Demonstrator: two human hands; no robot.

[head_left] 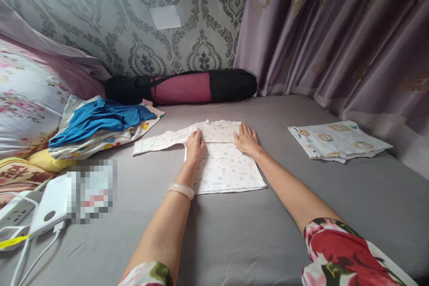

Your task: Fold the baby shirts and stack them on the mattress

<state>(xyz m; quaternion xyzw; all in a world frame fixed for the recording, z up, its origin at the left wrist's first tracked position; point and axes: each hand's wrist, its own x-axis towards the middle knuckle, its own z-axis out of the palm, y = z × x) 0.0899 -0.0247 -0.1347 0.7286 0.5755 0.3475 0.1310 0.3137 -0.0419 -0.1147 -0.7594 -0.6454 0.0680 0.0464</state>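
A small white long-sleeved shirt [228,167] with a pale pastel print lies on the grey bed sheet. One sleeve stretches out to the left, while the other is folded across the chest. My left hand [195,146] is at the left shoulder, its fingers bent and drawn together on the fabric; the exact grip under the fingertips is partly hidden. On the right shoulder edge, my right hand [247,139] rests flat with its fingers spread.
A folded white printed cloth [338,140] lies to the right. At left are a blue garment [100,118] on patterned clothes, a floral pillow [25,98], and a white device [53,203] with cables. A black-and-pink rolled bag [182,88] lies along the wall.
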